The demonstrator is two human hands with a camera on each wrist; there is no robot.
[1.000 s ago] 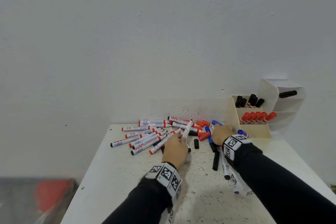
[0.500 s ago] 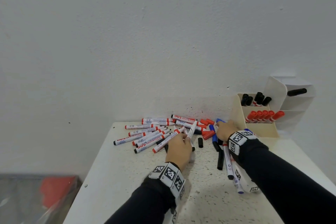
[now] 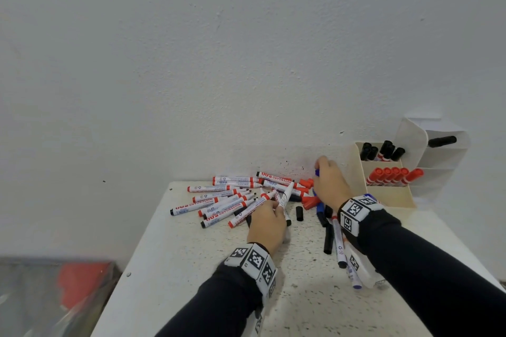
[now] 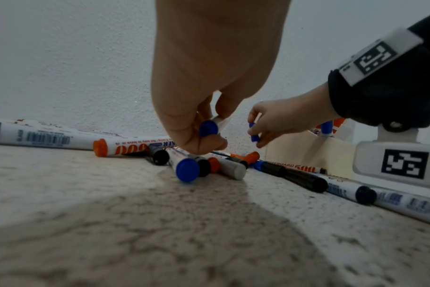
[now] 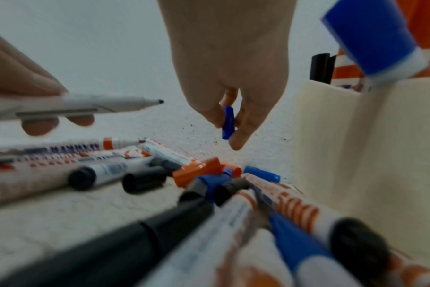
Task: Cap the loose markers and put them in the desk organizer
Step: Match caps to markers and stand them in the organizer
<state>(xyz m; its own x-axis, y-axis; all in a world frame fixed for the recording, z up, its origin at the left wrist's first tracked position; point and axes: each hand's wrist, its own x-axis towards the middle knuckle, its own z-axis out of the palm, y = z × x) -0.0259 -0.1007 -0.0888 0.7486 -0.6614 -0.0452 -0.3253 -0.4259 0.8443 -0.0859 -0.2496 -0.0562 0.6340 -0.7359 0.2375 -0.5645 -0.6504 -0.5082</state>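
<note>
My left hand [image 3: 276, 206] grips an uncapped white marker [image 3: 286, 197], tilted up over the pile of loose markers [image 3: 224, 200]. Its blue end [image 4: 208, 128] shows in the left wrist view, and its dark tip [image 5: 161, 101] in the right wrist view. Raised near the wall, my right hand [image 3: 320, 169] pinches a small blue cap [image 5: 228, 123] between thumb and fingers, a short way right of that tip. The cream desk organizer [image 3: 383, 195] stands at the right with black-capped and red-capped markers in its compartments.
Loose black caps [image 3: 299, 213], red caps [image 3: 310, 202] and blue caps [image 5: 262, 173] lie among the markers on the white speckled table [image 3: 191, 282]. More markers lie under my right forearm. The wall runs close behind the pile. A red object [image 3: 79, 282] sits off the table's left edge.
My right hand has lifted off the pile and moved toward the wall with the blue cap in its fingers. The left hand keeps the marker raised in nearly the same place.
</note>
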